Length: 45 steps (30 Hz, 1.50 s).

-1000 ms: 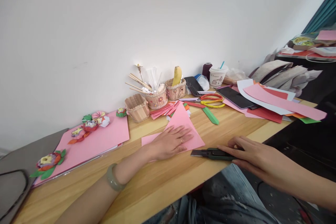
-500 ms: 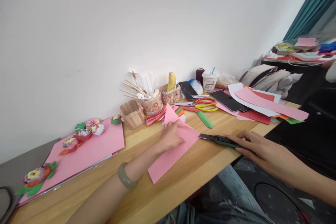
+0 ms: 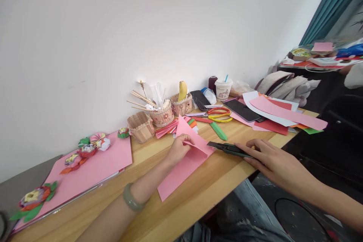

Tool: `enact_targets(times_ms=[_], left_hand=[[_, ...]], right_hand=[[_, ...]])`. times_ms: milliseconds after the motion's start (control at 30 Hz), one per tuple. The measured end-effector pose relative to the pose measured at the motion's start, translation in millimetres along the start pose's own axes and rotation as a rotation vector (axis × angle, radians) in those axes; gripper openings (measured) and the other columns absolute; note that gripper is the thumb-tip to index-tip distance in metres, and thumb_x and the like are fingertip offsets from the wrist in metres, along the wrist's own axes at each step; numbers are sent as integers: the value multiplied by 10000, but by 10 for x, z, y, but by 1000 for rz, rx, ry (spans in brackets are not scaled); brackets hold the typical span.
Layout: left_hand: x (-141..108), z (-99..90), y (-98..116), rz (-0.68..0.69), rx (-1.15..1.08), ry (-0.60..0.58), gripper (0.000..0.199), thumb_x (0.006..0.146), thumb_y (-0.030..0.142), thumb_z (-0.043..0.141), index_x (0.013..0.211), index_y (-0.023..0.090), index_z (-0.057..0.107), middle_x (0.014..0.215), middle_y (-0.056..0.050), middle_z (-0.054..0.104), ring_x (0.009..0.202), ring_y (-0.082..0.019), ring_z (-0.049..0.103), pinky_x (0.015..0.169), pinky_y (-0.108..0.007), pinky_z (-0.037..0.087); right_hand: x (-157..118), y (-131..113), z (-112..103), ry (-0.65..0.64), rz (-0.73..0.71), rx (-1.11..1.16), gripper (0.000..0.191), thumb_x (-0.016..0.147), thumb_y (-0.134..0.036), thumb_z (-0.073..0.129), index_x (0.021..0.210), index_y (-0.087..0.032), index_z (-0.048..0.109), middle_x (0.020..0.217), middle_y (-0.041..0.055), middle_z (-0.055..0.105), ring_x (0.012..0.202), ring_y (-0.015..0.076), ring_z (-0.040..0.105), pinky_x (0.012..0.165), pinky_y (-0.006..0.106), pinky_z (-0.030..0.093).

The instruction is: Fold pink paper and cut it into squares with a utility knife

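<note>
A folded sheet of pink paper (image 3: 181, 176) lies on the wooden table in front of me. My left hand (image 3: 180, 147) pinches the edge of its upper flap and holds that flap a little raised. In my right hand (image 3: 265, 155) is a dark green utility knife (image 3: 231, 149), gripped by its handle. Its blade points left, and the tip is at the right corner of the pink paper, by the fold. A green paper strip (image 3: 219, 131) lies just beyond the knife.
Scissors (image 3: 219, 119), small baskets (image 3: 141, 126), a lidded cup (image 3: 223, 89) and a phone (image 3: 242, 110) stand or lie along the back. Coloured sheets (image 3: 289, 113) are piled at right. Paper flowers (image 3: 87, 150) rest on a pink sheet (image 3: 113, 159) at left.
My left hand has gone from pressing flat on the pink paper to lifting its upper flap. The knife tip has come in to the paper's right corner.
</note>
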<state>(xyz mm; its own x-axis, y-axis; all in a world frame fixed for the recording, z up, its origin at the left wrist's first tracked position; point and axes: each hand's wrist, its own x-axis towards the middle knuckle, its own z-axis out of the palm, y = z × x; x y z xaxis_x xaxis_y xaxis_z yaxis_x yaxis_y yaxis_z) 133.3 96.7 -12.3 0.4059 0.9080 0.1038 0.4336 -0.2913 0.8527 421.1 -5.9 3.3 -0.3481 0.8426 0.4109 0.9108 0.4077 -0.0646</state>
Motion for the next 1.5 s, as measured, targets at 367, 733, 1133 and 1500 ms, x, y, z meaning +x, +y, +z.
enact_targets(times_ms=[367, 733, 1133, 1500], left_hand=[[-14, 27, -38, -28, -89, 11, 297, 927, 347, 573, 1152, 155, 563, 1132, -77, 593, 950, -203, 613, 811, -402, 529], [-176, -220, 159, 196, 158, 10, 346, 968, 413, 444, 1224, 197, 531, 1328, -109, 503, 1295, -246, 405, 1111, -461, 265], [-537, -411, 46, 308, 649, -583, 768, 903, 684, 322, 1502, 267, 86, 1567, -68, 93, 1449, -257, 80, 1145, -532, 14], [-538, -415, 97, 328, 739, -582, 750, 919, 684, 195, 1506, 225, 102, 1565, -63, 106, 1451, -236, 78, 1154, -526, 33]], right_hand=[[65, -278, -82, 9, -164, -124, 427, 895, -190, 388, 1277, -270, 561, 914, 73, 577, 769, 211, 561, 610, 324, 460], [86, -296, 16, -50, -165, -17, 359, 944, -263, 397, 1259, -264, 569, 916, 58, 583, 771, 172, 596, 629, 289, 502], [109, -274, 57, -97, -195, 19, 404, 928, -223, 417, 1311, -272, 537, 948, 71, 579, 836, 206, 586, 663, 330, 506], [118, -201, 31, -115, -239, 72, 414, 921, -223, 414, 1309, -264, 550, 931, 74, 586, 796, 196, 611, 637, 321, 518]])
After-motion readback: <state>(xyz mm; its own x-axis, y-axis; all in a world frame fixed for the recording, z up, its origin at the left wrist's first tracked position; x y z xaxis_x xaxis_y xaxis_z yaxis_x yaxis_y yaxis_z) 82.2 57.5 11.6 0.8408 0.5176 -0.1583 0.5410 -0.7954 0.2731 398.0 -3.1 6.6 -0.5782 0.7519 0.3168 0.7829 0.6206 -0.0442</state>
